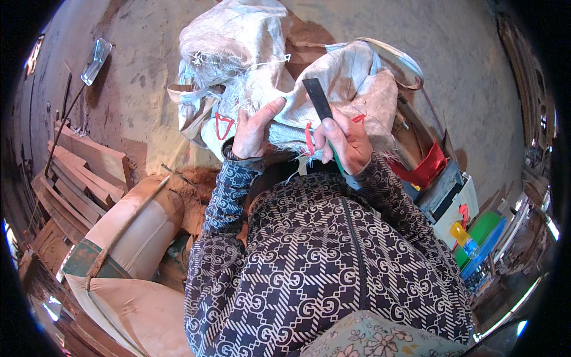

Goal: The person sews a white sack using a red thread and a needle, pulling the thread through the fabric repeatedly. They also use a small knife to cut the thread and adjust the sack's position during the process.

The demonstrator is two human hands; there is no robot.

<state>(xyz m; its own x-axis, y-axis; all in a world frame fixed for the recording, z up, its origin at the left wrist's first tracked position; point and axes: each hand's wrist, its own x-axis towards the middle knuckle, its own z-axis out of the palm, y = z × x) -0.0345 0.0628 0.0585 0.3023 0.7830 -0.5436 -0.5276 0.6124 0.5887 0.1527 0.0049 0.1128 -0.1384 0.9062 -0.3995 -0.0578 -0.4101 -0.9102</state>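
Note:
A dark flat bar-like tool [318,98] is gripped in my right hand [351,143], its broad end pointing up and slightly left. My thumb lies along the tool, and the part inside the fist is hidden. Opposite it, my left hand [253,132] is closed at the edge of a frayed white woven sack [232,53], thumb stretched up to the right. Its other fingers are partly hidden. The sack lies crumpled across my lap and beyond both hands, with loose threads along its edges. Red strips [309,140] show on the sack near each hand.
Wooden boards [89,160] are stacked at the left, near a clear plastic bottle [96,61] by a thin stick. Full pale sacks [140,226] sit beside my left arm. A red cloth [425,166], a green round lid [483,235] and a yellow-capped bottle [464,238] lie at the right.

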